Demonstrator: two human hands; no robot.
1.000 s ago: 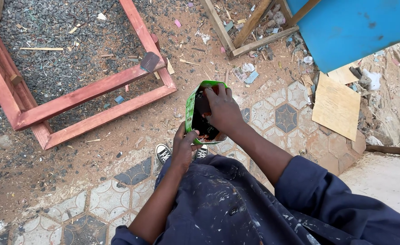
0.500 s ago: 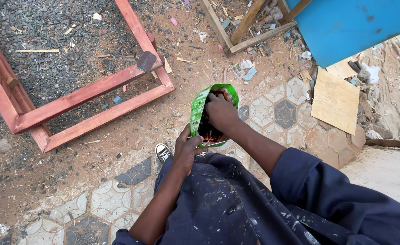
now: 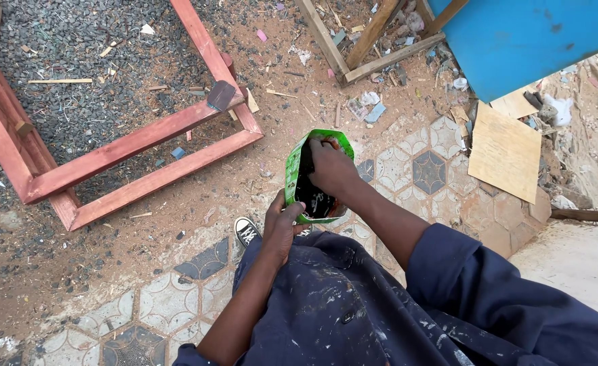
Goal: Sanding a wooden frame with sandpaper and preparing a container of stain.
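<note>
A green container [image 3: 294, 169] with a dark, wet-looking inside is held up in front of my waist. My left hand [image 3: 280, 224] grips its lower edge from below. My right hand [image 3: 331, 169] reaches into its open mouth, fingers bent inside; whether they hold anything is hidden. A red-stained wooden frame [image 3: 136, 146] lies on the ground to the left, with a small dark pad [image 3: 221, 95] resting on its rail.
My shoe [image 3: 246, 232] stands on patterned floor tiles [image 3: 427, 173]. A plywood sheet [image 3: 505, 152] and a blue panel [image 3: 522, 37] lie at the right. A bare wooden frame [image 3: 363, 47] sits at the top among scraps and sawdust.
My right hand has pushed a little deeper into the green container, and the container has tilted slightly. The view has shifted a bit.
</note>
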